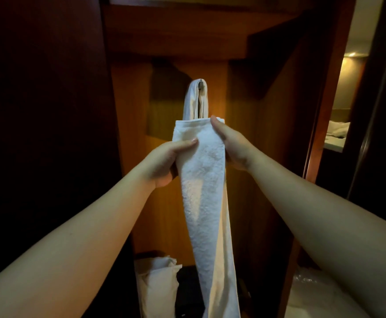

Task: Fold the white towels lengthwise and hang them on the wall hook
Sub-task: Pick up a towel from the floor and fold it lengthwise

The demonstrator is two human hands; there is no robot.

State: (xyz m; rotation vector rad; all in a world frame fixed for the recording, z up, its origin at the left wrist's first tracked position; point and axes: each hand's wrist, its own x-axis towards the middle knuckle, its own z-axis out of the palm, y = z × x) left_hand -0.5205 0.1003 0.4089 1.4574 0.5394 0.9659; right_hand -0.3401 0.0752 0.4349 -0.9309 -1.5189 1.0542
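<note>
A folded white towel (204, 191) hangs down in front of me as a long narrow strip. My left hand (164, 160) grips its left edge near the top, thumb across the front. My right hand (230, 143) holds its upper right corner, thumb on top. Behind it, another white towel (195, 101) is draped over the wall hook (201, 83) on the wooden panel; only the hook's tip shows. The top edge of the held towel sits just below that hanging towel.
Dark wooden cabinet walls (49, 111) close in on the left and right. A white bag-like bundle (157, 283) stands on the floor at the bottom. A doorway at the right opens onto a lit room with a bed (337, 134).
</note>
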